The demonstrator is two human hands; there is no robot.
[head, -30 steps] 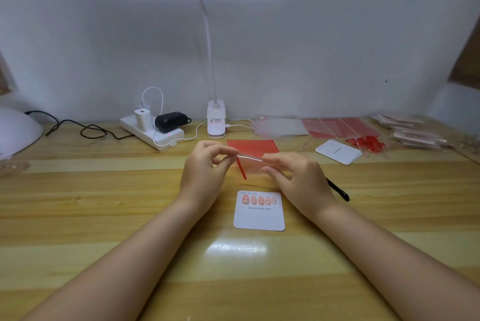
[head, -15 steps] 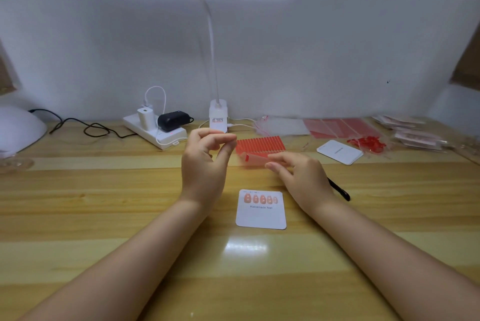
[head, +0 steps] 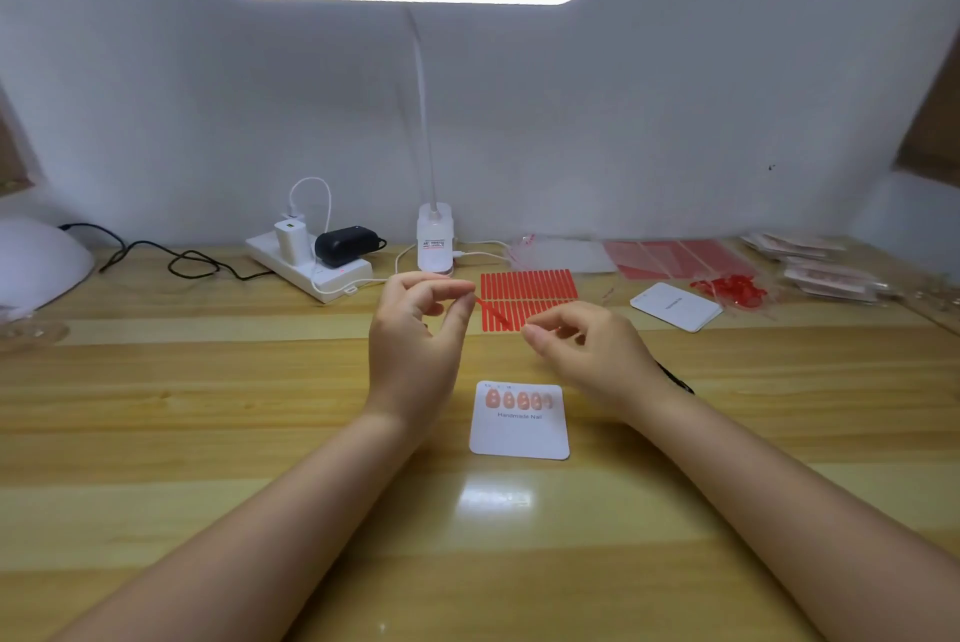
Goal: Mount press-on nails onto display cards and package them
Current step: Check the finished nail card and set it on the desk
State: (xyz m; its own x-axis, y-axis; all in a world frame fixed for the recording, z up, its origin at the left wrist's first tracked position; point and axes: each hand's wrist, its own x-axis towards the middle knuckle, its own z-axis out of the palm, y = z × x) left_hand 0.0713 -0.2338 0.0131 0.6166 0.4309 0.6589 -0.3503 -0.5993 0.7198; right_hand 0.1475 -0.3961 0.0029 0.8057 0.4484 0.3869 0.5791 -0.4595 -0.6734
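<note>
While raised above the counter (head: pixel 208 433), left hand (head: pixel 415 329) pinching one end of a red strip (head: pixel 493 311); right hand (head: pixel 587 350) pinching the other end, over the red strip sheet (head: pixel 530 285). Nearer, between the forearms: display card (head: pixel 519 433) lying flat, five nails (head: pixel 517 400) along its top.

Left hand (head: pixel 415 329) and right hand (head: pixel 587 350): bare. Both forearms uncovered; no sleeve in view. Fingernails short and unpainted.

Two cards (head: pixel 519 428), five nails (head: pixel 519 400)
</note>
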